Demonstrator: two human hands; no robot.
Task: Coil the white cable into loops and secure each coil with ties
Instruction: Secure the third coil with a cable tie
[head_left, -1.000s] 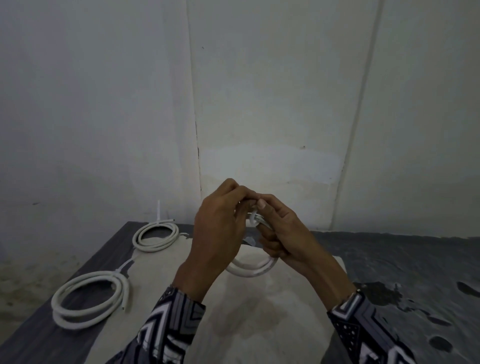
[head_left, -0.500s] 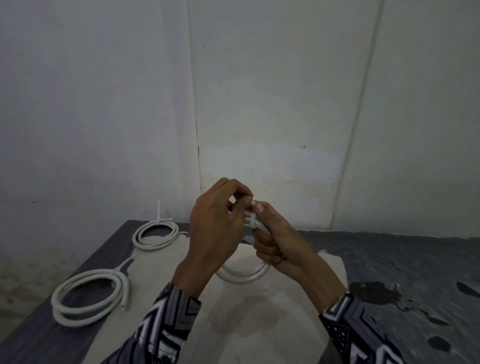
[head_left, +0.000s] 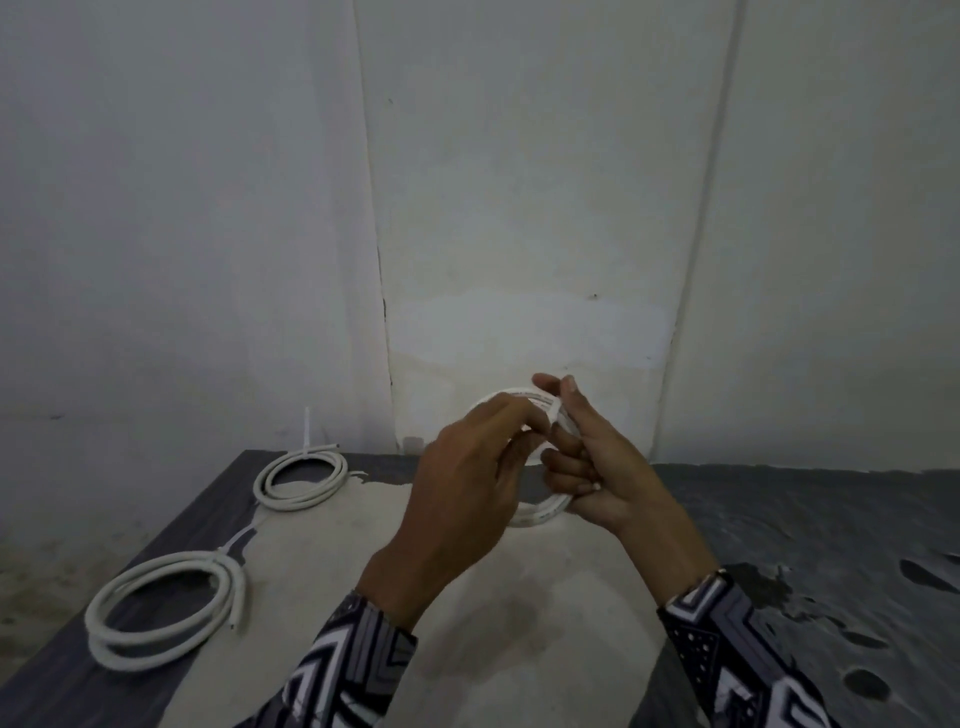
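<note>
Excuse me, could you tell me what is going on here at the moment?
A person is bundling white cable. Both hands hold a small coil up above the table: the right hand grips the loops, while the left hand pinches a white tie at the top of the coil. Two coils lie on the table to the left, a far coil and a near coil, each with a tie on it.

cable coil (head_left: 540, 512): smooth white plastic; table (head_left: 779, 519): matt grey, pale worn patch

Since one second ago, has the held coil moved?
Yes. The held coil has risen: its top now overlaps the wall above the table's far edge.
</note>
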